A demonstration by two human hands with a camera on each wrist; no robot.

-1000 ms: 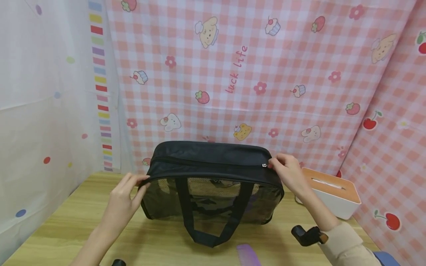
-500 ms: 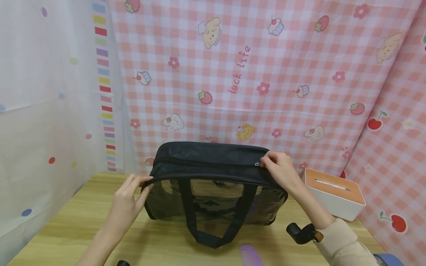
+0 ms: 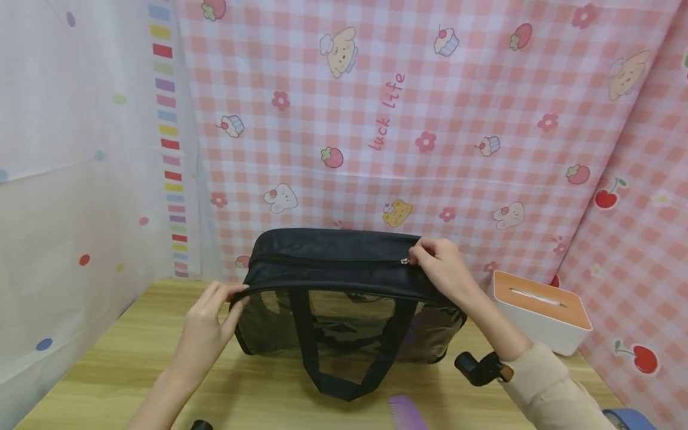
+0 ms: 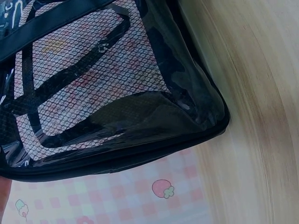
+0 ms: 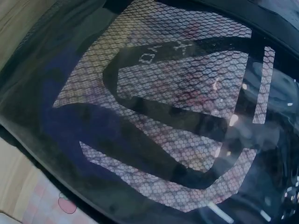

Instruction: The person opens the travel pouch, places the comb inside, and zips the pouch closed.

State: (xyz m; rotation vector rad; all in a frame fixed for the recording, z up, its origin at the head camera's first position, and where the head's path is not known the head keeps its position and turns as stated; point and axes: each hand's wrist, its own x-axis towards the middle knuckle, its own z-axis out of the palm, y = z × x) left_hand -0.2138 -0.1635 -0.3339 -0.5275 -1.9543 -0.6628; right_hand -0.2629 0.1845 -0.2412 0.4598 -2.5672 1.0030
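Note:
A black bag (image 3: 333, 246) with see-through sides stands on the table, its zip running along the top. My left hand (image 3: 206, 319) pinches the bag's upper left corner between fingers and thumb. At the zip's right part, my right hand (image 3: 443, 269) pinches the small metal zip pull (image 3: 405, 261). A black strap handle (image 3: 344, 388) hangs down the front. In the left wrist view the clear panel (image 4: 154, 121) shows mesh and dark straps behind it; the right wrist view shows the mesh side (image 5: 177, 79) close up. A purple patch is visible through the panel.
A purple comb (image 3: 407, 412) lies on the wooden table (image 3: 123, 346) in front of the bag. To the right stands a white tissue box (image 3: 543, 322) with an orange top. Patterned cloths (image 3: 376, 179) hang behind and beside the table.
My right hand has moved left along the bag's top, taking the zip pull with it. My left hand keeps its pinch on the left corner. The view has shifted slightly.

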